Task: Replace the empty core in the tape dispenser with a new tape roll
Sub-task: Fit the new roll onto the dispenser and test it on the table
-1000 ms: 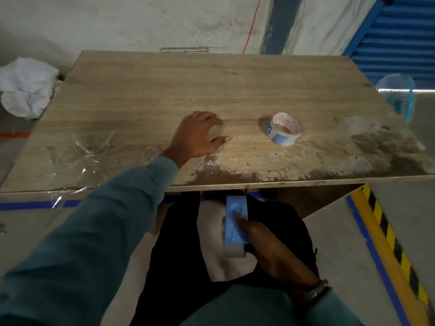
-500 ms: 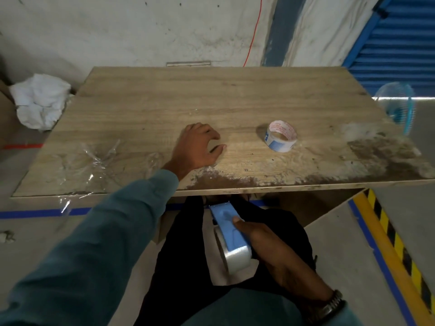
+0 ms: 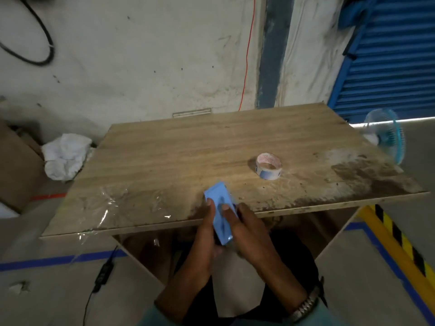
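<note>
A light blue tape dispenser [image 3: 220, 212] is held up at the near edge of the wooden table [image 3: 188, 147], its top end over the tabletop. My left hand [image 3: 204, 234] grips its left side and my right hand [image 3: 247, 229] grips its right side, a finger lying on the blue face. The roll end of the dispenser is hidden between my palms. A tape roll [image 3: 269, 166] with a white, red and blue printed core lies flat on the table, further back and to the right of both hands.
Crumpled clear film [image 3: 113, 203] clings to the table's near left corner. A white cloth bundle [image 3: 66, 155] lies on the floor at left beside a cardboard box [image 3: 16, 168]. A blue fan [image 3: 386, 140] stands at right. A black cable [image 3: 103, 274] runs under the table.
My left hand left the tabletop and came down to grip the dispenser. My right hand raised the dispenser from my lap to the table's edge. The view tilted upward.
</note>
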### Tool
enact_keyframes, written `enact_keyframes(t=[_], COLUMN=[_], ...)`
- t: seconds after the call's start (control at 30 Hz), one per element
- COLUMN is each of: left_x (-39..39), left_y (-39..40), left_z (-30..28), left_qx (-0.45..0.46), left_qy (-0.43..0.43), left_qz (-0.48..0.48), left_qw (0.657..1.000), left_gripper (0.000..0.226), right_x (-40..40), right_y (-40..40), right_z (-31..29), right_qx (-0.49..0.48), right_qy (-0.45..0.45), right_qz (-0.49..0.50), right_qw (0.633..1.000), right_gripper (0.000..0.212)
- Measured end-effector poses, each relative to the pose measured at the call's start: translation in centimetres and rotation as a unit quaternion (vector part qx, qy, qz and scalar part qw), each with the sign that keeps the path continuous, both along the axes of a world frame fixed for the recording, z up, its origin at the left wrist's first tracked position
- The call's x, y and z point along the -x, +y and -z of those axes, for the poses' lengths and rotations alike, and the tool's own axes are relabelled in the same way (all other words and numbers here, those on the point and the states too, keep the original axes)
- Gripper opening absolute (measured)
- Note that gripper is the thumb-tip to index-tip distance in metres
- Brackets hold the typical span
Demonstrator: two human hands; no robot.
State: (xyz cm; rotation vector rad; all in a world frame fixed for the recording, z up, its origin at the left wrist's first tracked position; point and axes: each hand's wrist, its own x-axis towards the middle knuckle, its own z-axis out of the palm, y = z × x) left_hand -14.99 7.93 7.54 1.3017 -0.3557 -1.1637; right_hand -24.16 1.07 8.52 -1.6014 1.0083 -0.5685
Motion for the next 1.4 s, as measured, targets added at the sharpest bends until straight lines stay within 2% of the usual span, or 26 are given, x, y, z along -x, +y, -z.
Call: enact_keyframes(t=[0.07,0.17,0.27,0.33,0.43,0.53,0.63,0.7,0.77,0.87,1.0,1.07,1.17,1.27,1.37,1.4], left_x=[-0.9,-3.1,-5.4,-6.8,-9.3,-11.9,-15.5,-17.6,-19.4,-19.9,-18.6,-18.9,-20.0,-22.1,-24.9,-25.9], left_y=[-0.8,-2.8,-5.3,-7.3,-11.0,-14.2,-17.4,-19.4,-21.2,-22.1,-21.3,-21.2,-21.2,-22.0,-25.1,-26.2], left_z=[-0.9,-1.3,0.0,0.6,1.2,2.8,4.7,5.1,6.0,6.8,4.9,4.2,1.0,-5.5,-16.7,-20.4], left_qx=[0.038,0.058,0.064,0.046,0.01,-0.001,-0.014,-0.025,-0.06,-0.084,-0.06,-0.075,-0.132,-0.182,-0.204,-0.194], left_qy=[0.052,0.085,0.083,0.03,-0.072,-0.173,-0.348,-0.437,-0.513,-0.558,-0.552,-0.542,-0.53,-0.591,-0.64,-0.667], left_qz=[0.007,-0.028,-0.034,-0.07,-0.136,-0.127,-0.096,-0.067,-0.058,-0.072,-0.057,-0.028,0.043,0.108,0.177,0.173], left_qw=[0.998,0.994,0.994,0.996,0.988,0.977,0.932,0.896,0.854,0.822,0.83,0.837,0.836,0.779,0.719,0.698], left_gripper=[0.048,0.036,0.05,0.059,0.053,0.056,0.025,0.024,0.033,0.042,0.033,0.035,0.04,0.057,0.063,0.063], right_x=[-0.8,-2.5,-4.7,-5.7,-7.0,-7.9,-9.6,-11.2,-13.2,-15.9,-17.4,-17.0,-16.3,-16.2,-17.5,-18.3], right_y=[-0.4,-1.5,-2.5,-3.7,-6.8,-9.9,-13.8,-16.4,-18.4,-19.9,-20.5,-20.8,-22.6,-25.8,-30.9,-32.6], right_z=[0.2,1.2,2.5,2.6,3.5,5.0,6.5,7.2,7.8,7.9,6.9,5.0,-0.2,-8.7,-18.8,-22.4], right_qx=[0.123,0.304,0.396,0.416,0.453,0.456,0.46,0.455,0.442,0.429,0.405,0.372,0.293,0.223,0.273,0.297], right_qy=[0.063,0.119,0.161,0.164,0.195,0.224,0.217,0.201,0.199,0.227,0.282,0.303,0.323,0.336,0.363,0.372], right_qz=[-0.046,-0.077,-0.087,-0.082,-0.073,-0.089,-0.118,-0.115,-0.103,-0.073,-0.074,-0.111,-0.231,-0.331,-0.362,-0.364], right_qw=[0.989,0.942,0.9,0.891,0.867,0.857,0.853,0.86,0.868,0.871,0.866,0.87,0.87,0.853,0.814,0.801], right_gripper=[0.043,0.038,0.043,0.048,0.048,0.052,0.062,0.066,0.067,0.072,0.077,0.079,0.088,0.081,0.072,0.073])
